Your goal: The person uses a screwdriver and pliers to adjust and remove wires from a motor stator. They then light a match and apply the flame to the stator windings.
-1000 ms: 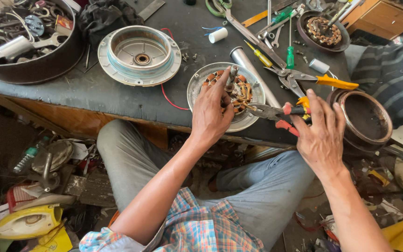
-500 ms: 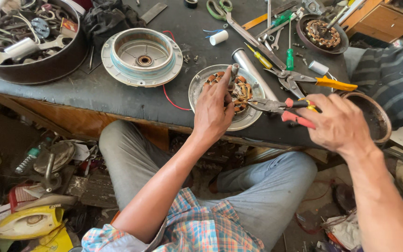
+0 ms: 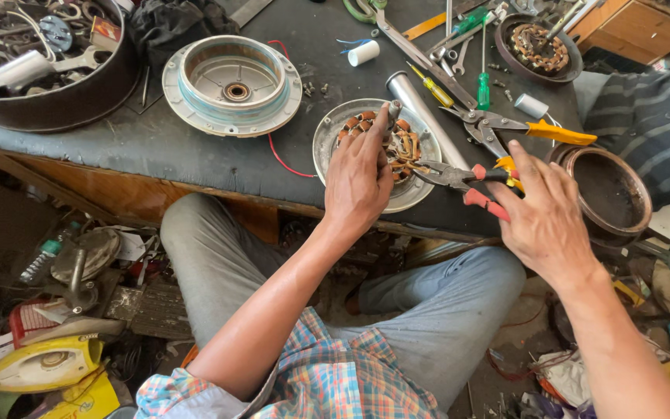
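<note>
Dark and crowded, the worktop has a round metal dish with copper coils near its front edge. My left hand pinches the middle post; my right hand squeezes red-handled pliers at the coils. One slip — the thin wires (very close) could tear.

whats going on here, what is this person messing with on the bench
A seated person is working on a copper-wound motor stator lying in a round metal housing at the edge of the dark workbench. The left hand steadies the stator's central shaft, while the right hand holds red-handled pliers with their tips at the windings. Another housing and loose tools lie behind.
</note>
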